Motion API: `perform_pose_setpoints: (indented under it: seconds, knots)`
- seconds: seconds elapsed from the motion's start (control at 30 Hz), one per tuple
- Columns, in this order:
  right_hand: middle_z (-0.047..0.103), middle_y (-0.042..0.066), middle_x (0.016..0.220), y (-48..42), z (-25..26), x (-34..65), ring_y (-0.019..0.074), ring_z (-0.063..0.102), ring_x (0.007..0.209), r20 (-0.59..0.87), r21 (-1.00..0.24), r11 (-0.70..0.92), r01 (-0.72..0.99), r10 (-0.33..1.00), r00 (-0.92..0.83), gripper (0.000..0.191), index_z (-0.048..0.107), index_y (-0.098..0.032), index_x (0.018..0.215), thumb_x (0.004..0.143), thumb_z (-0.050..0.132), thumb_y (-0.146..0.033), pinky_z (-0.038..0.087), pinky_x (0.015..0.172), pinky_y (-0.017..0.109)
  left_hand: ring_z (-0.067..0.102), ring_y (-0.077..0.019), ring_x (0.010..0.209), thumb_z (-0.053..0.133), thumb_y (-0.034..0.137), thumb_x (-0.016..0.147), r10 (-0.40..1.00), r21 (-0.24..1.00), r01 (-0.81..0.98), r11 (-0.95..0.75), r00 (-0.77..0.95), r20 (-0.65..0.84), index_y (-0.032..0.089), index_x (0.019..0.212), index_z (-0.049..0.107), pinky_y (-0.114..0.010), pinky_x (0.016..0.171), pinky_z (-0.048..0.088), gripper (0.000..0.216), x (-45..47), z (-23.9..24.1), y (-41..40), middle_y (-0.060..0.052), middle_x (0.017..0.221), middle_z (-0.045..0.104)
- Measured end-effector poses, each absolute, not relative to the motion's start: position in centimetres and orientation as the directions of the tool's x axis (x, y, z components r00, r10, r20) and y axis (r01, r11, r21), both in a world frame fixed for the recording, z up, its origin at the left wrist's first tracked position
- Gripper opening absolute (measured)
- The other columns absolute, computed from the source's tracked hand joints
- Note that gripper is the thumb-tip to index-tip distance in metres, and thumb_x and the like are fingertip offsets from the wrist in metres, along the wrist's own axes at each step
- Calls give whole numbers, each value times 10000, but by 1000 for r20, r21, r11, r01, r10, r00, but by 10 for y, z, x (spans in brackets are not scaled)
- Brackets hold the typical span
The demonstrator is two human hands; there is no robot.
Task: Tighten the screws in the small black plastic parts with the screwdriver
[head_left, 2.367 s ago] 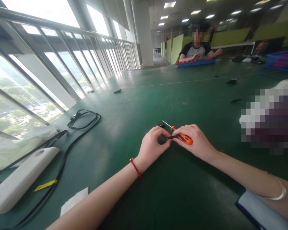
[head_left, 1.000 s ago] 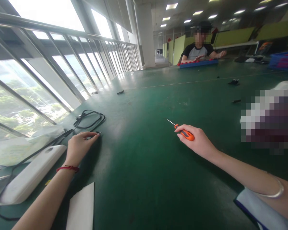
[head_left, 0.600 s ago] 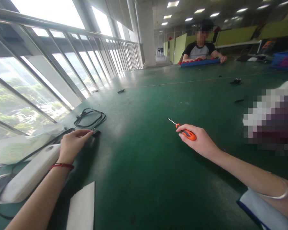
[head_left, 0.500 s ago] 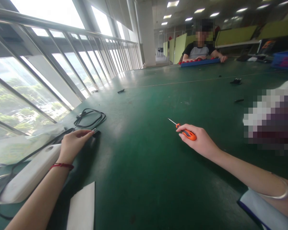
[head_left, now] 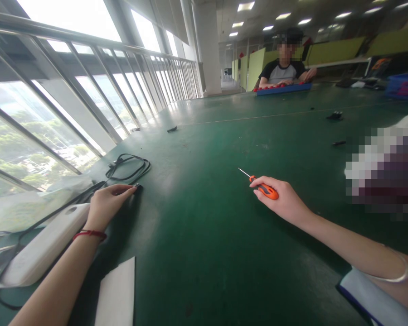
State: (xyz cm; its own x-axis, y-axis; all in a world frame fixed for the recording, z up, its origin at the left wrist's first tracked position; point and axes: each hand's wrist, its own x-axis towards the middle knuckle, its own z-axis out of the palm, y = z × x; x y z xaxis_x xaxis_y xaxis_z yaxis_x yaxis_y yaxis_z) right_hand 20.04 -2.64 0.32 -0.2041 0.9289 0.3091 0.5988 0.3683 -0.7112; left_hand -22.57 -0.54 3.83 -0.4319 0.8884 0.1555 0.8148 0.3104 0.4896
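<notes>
My right hand (head_left: 282,199) rests on the green table (head_left: 204,235) with its fingers wrapped round an orange-handled screwdriver (head_left: 263,188), whose thin metal shaft points up and to the left. Far to the left, my left hand (head_left: 107,203) lies by the table's edge. Its fingers reach toward a small black part (head_left: 138,186) and touch it at the fingertips. A red string bracelet is on the left wrist, a silver bangle on the right forearm.
A black cable (head_left: 125,167) loops just beyond my left hand, next to a white oblong device (head_left: 37,251). White paper (head_left: 117,294) lies near the front edge. Small black parts (head_left: 335,115) lie scattered farther off. A person (head_left: 284,68) sits at the far end over a blue tray (head_left: 280,88).
My left hand left the screwdriver, swung far left to the cable area and settled with its fingertips on the small black part. My right hand has kept the screwdriver in place.
</notes>
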Motion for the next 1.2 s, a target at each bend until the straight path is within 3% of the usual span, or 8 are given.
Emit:
perform_pose_setpoints:
  seconds: [0.37, 0.5, 0.6, 0.67, 0.8, 0.87, 1.0, 1.2]
  knots:
    - [702, 44, 944, -27, 2, 201, 204, 657, 784, 326, -700, 384, 603, 922, -209, 146, 661, -229, 906, 822, 566, -302, 521, 731, 366, 652, -227, 840, 679, 454, 659, 900, 457, 848, 268, -390, 196, 209, 862, 737, -252, 717, 449, 323, -230, 33, -5, 10, 767, 731]
    - [694, 39, 928, -27, 2, 200, 184, 644, 726, 318, -718, 371, 589, 927, -197, 166, 656, -226, 921, 847, 551, -332, 516, 686, 341, 658, -249, 877, 648, 451, 702, 886, 395, 891, 225, -356, 298, 198, 886, 736, -275, 744, 464, 325, -224, 32, -4, -13, 800, 731]
    - [685, 33, 906, -28, 3, 199, 166, 627, 689, 325, -738, 375, 561, 926, -192, 211, 648, -223, 962, 875, 529, -374, 502, 645, 311, 677, -234, 866, 643, 431, 731, 889, 450, 887, 105, -287, 357, 197, 949, 720, -303, 818, 482, 329, -195, 38, 1, -25, 830, 737]
    - [683, 35, 928, -29, 4, 199, 164, 631, 710, 342, -750, 384, 538, 922, -180, 222, 631, -223, 1001, 884, 524, -378, 497, 650, 299, 681, -219, 789, 644, 427, 742, 926, 521, 853, -12, -186, 327, 179, 959, 713, -307, 779, 509, 336, -162, 42, 7, -38, 805, 734]
    - [680, 44, 958, -30, 5, 199, 178, 655, 797, 411, -780, 402, 480, 907, -92, 194, 562, -221, 1010, 849, 578, -328, 512, 685, 288, 680, -197, 765, 645, 333, 762, 938, 570, 765, -299, 125, 324, 177, 997, 718, -301, 748, 542, 291, -84, 41, 25, -57, 863, 738]
    - [674, 46, 973, -31, 5, 199, 185, 657, 840, 462, -762, 433, 482, 884, -64, 187, 548, -224, 988, 823, 602, -292, 519, 714, 291, 675, -181, 743, 629, 269, 775, 911, 560, 725, -401, 250, 328, 193, 904, 744, -291, 736, 546, 189, -50, 35, 34, -50, 883, 734]
    - [657, 25, 900, -34, 8, 199, 162, 635, 752, 569, -702, 502, 505, 822, -25, 141, 551, -227, 937, 806, 600, -243, 511, 689, 285, 654, -157, 710, 629, 194, 763, 890, 605, 655, -453, 291, 351, 181, 832, 737, -271, 715, 545, 129, -6, 14, 43, -37, 819, 712]
    - [617, -12, 753, -40, 12, 199, 129, 585, 641, 643, -665, 547, 508, 766, 16, 52, 537, -234, 808, 824, 584, -220, 476, 595, 248, 622, -148, 736, 600, 171, 772, 841, 546, 644, -535, 342, 420, 188, 815, 692, -261, 683, 508, 102, 7, -2, 35, -24, 830, 670]
